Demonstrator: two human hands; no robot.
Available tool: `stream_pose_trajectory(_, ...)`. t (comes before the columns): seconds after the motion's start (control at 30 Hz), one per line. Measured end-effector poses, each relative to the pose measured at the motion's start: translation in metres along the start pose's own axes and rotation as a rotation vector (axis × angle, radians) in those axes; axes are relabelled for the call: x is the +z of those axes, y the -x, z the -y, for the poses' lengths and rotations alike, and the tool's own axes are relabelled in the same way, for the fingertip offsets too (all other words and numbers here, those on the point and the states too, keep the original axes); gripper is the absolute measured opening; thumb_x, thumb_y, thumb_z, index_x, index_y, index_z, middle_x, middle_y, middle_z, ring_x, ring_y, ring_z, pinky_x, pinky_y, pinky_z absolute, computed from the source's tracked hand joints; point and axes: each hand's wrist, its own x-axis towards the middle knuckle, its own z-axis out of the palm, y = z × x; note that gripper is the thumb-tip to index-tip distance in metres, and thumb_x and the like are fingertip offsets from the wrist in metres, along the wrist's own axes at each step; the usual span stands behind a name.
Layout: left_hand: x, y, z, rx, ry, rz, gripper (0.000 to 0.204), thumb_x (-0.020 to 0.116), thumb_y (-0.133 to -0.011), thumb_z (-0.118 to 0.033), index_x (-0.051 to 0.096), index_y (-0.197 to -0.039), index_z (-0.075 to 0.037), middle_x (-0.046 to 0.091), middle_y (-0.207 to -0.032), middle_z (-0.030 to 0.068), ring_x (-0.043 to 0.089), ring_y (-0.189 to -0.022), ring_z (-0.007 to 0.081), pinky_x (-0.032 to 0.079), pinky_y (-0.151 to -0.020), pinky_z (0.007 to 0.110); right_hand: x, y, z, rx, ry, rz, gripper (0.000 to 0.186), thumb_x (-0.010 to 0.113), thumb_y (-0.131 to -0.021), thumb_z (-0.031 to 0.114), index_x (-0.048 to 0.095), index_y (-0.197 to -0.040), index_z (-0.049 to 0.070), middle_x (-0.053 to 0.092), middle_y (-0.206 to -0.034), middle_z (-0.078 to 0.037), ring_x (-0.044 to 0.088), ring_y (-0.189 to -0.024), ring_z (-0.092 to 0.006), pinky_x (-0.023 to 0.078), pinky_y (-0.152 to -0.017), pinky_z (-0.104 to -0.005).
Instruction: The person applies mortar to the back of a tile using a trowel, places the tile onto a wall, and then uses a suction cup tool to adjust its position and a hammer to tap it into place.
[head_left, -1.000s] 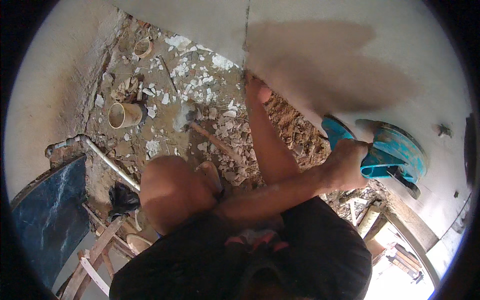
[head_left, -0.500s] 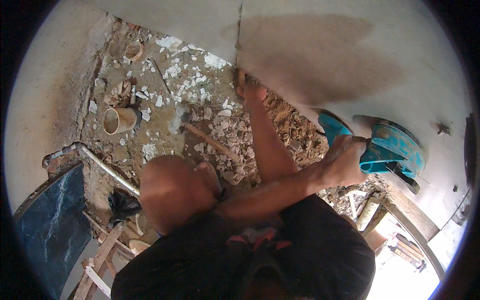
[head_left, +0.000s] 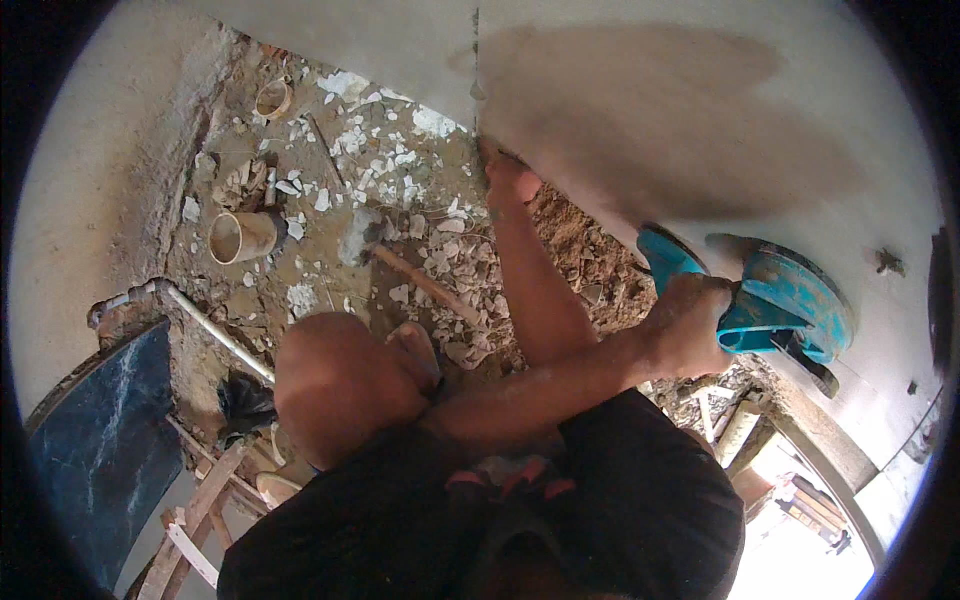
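Shadow slid right on the pale panel since last frame.
I have left grip clamped on blue suction lifter, against panel; right grip at panel's lower corner, can't tell if closed.

Teal tool: hard, scuffed and grimy; we cannot tell plastic from painted metal
Pale slab: smooth and matt, as we see it
Dark blue slab: we see a veined, stone-like, polished face
Pipe: smooth plastic, smeared with dirt
Bag: crinkled plastic, faintly glossy
Handle: dull, bare wood
Shorts: we make out matt cloth
Soil: rough, crumbly
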Motion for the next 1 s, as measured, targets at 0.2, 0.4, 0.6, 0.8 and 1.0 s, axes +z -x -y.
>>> stream_pose_trajectory(0.2,-0.003,-0.002,0.004,0.016,-0.001,-0.083,0.022,0.072,-0.062,-0.01,0.064,-0.081,-0.002,0.066,-0.08,0.0182,0.065,-0.079,0.0371,0.051,-0.072,0.042,-0.019,0.029,0.02,0.149,-0.6,0.2,0.042,0.064,-0.086,0.019,0.053,-0.126,0.014,0.06,-0.12,-0.004,0.061,-0.102,-0.0203,0.057,-0.072,-0.0329)
stream_pose_trajectory(0.4,0.003,-0.002,0.0,0.12,0.015,-0.141,0.021,0.072,-0.062,-0.01,0.065,-0.082,-0.006,0.067,-0.08,0.0166,0.065,-0.078,0.0366,0.05,-0.071,0.043,-0.046,0.058,0.048,0.715,-1.225,0.469,0.032,0.054,-0.094,0.013,0.052,-0.126,0.013,0.058,-0.123,-0.004,0.057,-0.112,-0.0221,0.058,-0.082,-0.038)
stream_pose_trajectory(0.6,0.0,-0.002,-0.004,0.02,-0.024,-0.012,0.021,0.072,-0.061,-0.01,0.065,-0.08,-0.003,0.066,-0.077,0.0173,0.065,-0.075,0.0357,0.051,-0.068,0.042,-0.016,0.031,0.016,0.508,-1.219,0.413,0.033,0.053,-0.095,0.02,0.053,-0.127,0.01,0.06,-0.122,-0.006,0.059,-0.111,-0.0209,0.055,-0.087,-0.036)
stream_pose_trajectory(0.8,-0.009,-0.004,0.001,0.05,-0.03,-0.095,0.021,0.072,-0.06,-0.01,0.065,-0.079,-0.003,0.065,-0.075,0.0179,0.064,-0.071,0.0359,0.05,-0.066,0.041,0.034,0.021,-0.009,0.336,-1.141,0.357,0.037,0.052,-0.096,0.028,0.055,-0.128,0.008,0.061,-0.121,-0.008,0.06,-0.11,-0.0197,0.053,-0.093,-0.034)
stream_pose_trajectory(1.0,0.005,-0.002,-0.002,0.085,0.057,-0.01,0.029,0.073,-0.057,-0.012,0.065,-0.081,0.002,0.066,-0.081,0.0218,0.065,-0.08,0.0395,0.051,-0.076,0.044,0.06,-0.032,-0.069,-0.06,-0.902,0.103,0.043,0.049,-0.097,0.037,0.057,-0.128,0.008,0.061,-0.123,-0.011,0.058,-0.113,-0.0213,0.048,-0.1,-0.0338)
